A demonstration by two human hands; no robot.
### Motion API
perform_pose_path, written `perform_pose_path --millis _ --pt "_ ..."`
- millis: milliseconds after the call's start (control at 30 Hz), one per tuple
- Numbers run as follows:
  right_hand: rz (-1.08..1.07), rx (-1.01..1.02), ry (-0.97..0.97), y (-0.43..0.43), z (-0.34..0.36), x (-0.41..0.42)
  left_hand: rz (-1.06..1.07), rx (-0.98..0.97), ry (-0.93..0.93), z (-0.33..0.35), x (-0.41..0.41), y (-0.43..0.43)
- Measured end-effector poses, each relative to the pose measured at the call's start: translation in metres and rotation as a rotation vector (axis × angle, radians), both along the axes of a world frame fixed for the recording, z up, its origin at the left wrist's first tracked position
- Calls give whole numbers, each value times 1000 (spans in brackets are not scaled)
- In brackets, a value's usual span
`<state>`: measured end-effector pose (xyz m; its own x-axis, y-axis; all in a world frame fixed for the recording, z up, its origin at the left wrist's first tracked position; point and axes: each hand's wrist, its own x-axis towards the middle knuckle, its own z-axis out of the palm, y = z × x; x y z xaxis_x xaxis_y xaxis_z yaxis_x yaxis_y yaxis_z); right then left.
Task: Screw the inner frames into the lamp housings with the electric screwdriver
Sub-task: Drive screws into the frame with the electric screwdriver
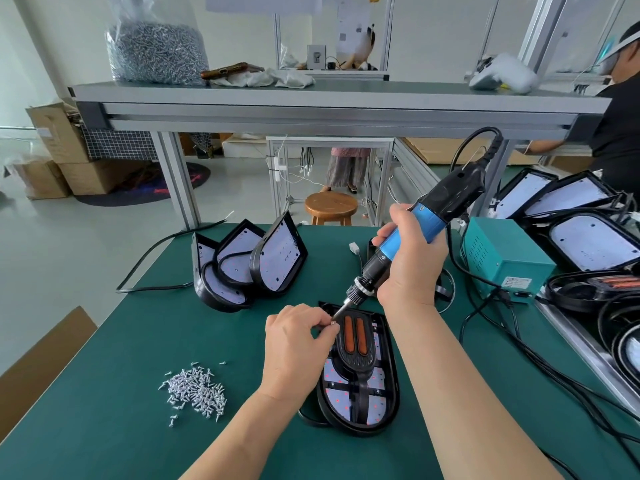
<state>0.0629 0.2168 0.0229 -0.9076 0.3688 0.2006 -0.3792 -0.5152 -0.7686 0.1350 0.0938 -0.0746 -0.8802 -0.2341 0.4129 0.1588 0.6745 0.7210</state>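
left hand [298, 344] and right hand [414, 261] are held above the lamp housing [377, 407] on the table [138, 427].
a screw [334, 323] is pinched at the bit by the left; the electric screwdriver [429, 220] is gripped by the right.

Table mat [138, 341] is noted as dark green; screwdriver [431, 218] is banded blue and black — lamp housing [394, 386] black, inner frame [355, 358] marked by two orange strips. Loose screws [195, 388] silver.
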Motion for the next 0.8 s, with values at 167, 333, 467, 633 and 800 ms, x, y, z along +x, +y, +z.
perform_pose_path --millis 167,333,467,633,800 --pt "-7 -5 14 1 -2 2 0 0 -29 1 3 1" --pt "-5 5 25 2 -3 5 -15 1 -48 3 7 1" --pt "-20 35 38 3 -4 6 -36 -45 -38 4 9 2" --pt "-31 28 34 3 -6 7 -32 -93 -40 2 8 2" --pt "-21 -6 -17 4 -10 7 -36 -109 -44 2 8 1"
